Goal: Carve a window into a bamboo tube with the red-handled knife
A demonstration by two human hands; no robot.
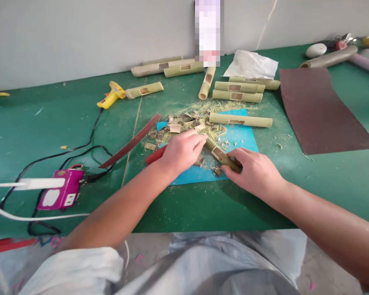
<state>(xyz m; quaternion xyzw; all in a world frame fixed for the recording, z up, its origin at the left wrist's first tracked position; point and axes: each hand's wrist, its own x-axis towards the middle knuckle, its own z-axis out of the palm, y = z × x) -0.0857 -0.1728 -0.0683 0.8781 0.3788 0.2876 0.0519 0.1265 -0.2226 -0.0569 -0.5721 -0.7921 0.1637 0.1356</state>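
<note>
A short green bamboo tube (219,153) with a rectangular opening cut in its side lies slanted between my two hands. My right hand (255,170) is closed around its near end, thumb and fingers on opposite sides. At the far end, my left hand (184,151) has its fingers bent and pressed together on the tube; the fingertips are partly hidden. Beneath is a blue sheet (242,141), strewn with bamboo chips (174,128) and pale shavings. A red handle (156,155) sticks out behind my left wrist. Another notched bamboo tube (252,120) lies just beyond.
More notched tubes (237,96) lie at the back, near white paper (252,64). A brown sandpaper sheet (324,110) is on the right. On the left are a sandpaper strip (132,139), a yellow glue gun (112,95), a purple power adapter (61,189) and loose cables.
</note>
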